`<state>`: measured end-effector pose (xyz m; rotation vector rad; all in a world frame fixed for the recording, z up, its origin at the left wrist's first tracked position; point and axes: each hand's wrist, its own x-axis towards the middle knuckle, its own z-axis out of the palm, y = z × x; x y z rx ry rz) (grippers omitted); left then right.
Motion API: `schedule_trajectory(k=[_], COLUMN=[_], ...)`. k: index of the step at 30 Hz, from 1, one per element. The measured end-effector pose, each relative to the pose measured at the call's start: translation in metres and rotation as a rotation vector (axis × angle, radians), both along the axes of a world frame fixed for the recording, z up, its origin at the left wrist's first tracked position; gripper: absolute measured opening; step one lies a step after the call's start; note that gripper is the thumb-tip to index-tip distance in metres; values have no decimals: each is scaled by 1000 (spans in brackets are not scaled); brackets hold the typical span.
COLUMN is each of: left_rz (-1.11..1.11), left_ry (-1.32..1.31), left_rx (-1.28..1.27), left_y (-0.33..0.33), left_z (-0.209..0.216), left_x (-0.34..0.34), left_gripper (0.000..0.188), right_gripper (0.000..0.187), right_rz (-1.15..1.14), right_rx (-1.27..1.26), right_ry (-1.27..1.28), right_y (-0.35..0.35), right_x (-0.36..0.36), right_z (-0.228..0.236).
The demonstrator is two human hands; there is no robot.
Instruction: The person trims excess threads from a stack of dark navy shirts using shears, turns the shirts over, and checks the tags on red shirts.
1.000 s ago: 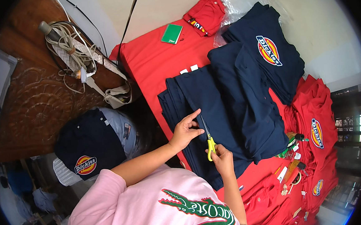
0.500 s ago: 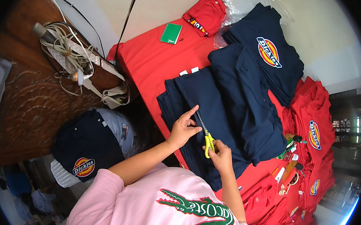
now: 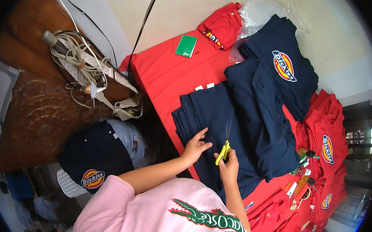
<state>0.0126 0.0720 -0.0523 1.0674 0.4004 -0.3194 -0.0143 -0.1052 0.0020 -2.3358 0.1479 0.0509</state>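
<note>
Scissors (image 3: 225, 146) in R hand (image 3: 230, 165) now farther from L hand (image 3: 195, 150) — blades (image 3: 227, 138) parted.

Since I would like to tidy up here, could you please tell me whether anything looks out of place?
Nothing looks spilled or damaged, but small supplies lie jumbled among rumpled red garments on the right, untidy compared with the folded navy cloth.

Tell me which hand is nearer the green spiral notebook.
Left. The left hand is over the folded navy fabric, below the notebook in view; the right hand is farther down and right, holding yellow-handled scissors.
</note>
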Motion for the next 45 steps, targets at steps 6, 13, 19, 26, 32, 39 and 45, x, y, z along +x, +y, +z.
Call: schedule_trajectory(k=[6, 13, 19, 26, 32, 39, 45], left_rz=[116, 471, 153, 24, 13, 69, 81], left_ry=[-181, -170, -145, -285, -211, -291, -291], left_rx=[45, 29, -240, -216, -289, -262, -237], left_y=[22, 67, 69, 71, 75, 79, 83], left_z=[-19, -33, 7, 58, 62, 66, 65], left_x=[51, 152, 151, 119, 118, 123, 123], left_gripper=[50, 45, 55, 53, 44, 54, 54], right_gripper=[45, 29, 27, 31, 27, 26, 24], right_rz=[90, -15, -125, -65, -19, -7, -6], right_rx=[-364, -354, -198, -282, -333, -328, -371], right_ry=[-114, -39, 117, -141, -178, -193, -240], right_y=[3, -15, -22, 40, 63, 70, 70], right_x=[-31, -61, -60, 31, 62, 69, 72], right_z=[-7, -17, 0, 62, 70, 61, 57])
